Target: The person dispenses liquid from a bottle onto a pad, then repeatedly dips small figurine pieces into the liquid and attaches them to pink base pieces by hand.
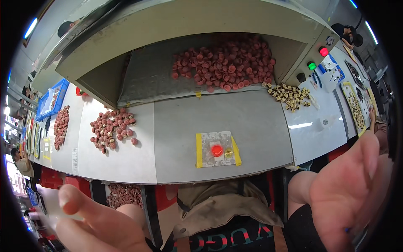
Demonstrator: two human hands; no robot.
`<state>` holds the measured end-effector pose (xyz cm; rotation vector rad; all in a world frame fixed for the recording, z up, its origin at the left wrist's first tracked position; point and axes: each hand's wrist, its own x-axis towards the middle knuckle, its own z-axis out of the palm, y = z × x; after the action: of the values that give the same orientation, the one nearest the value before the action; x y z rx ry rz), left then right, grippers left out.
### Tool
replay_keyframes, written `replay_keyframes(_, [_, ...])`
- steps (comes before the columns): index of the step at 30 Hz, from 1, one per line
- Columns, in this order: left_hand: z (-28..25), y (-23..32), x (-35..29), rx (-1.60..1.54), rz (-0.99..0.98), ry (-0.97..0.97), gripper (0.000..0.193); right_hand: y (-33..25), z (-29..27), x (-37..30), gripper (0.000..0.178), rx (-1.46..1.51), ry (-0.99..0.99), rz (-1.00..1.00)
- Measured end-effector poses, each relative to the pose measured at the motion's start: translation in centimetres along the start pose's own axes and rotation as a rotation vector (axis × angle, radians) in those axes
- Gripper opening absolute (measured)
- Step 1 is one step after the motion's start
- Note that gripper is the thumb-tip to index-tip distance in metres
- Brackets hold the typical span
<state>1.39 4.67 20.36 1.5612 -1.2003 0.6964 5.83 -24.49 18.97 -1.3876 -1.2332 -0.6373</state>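
My left hand (100, 227) is raised at the lower left, close to the camera, its thumb stretched out and nothing seen in it. At the lower right my right hand (344, 193) is up too, palm showing and fingers extended, with nothing visible in it. Neither touches the table. Between them, farther off, a small grey plate (205, 159) is fixed to the grey mat with yellow tape. On the plate sit a bright red round piece (216, 150) and a small yellowish piece (228, 153).
A beige machine hood (193, 25) spans the back, over a heap of dark pink cup-shaped pieces (226, 63). Pink bumpy balls (111, 128) lie left; small cream-and-dark pieces (291, 96) lie right. A blue tray (52, 101) stands far left. Other people work at both sides.
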Motion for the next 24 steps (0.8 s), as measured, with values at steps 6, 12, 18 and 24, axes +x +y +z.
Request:
replay_keyframes(6, [0.6,0.3,0.2,0.205,-0.059,0.050,0.033,-0.8,-1.8,-0.4,0.034,0.062,-0.009,-0.026])
replay_keyframes(12, [2.0,3.3,-0.8,0.509,-0.179,-0.029,0.016,-2.4,-2.4,-0.8,0.034,0.131,-0.035,-0.058])
replay_keyframes(18, [5.2,7.4,-1.7,0.788,-0.308,-0.173,0.011,-3.4,-2.1,-0.5,0.034,0.186,0.004,-0.067])
replay_keyframes(24, [9.2,-3.7,-13.3,0.636,-0.686,0.147,0.022,-4.6,-5.9,-9.5,0.013,-0.295,0.289,0.257])
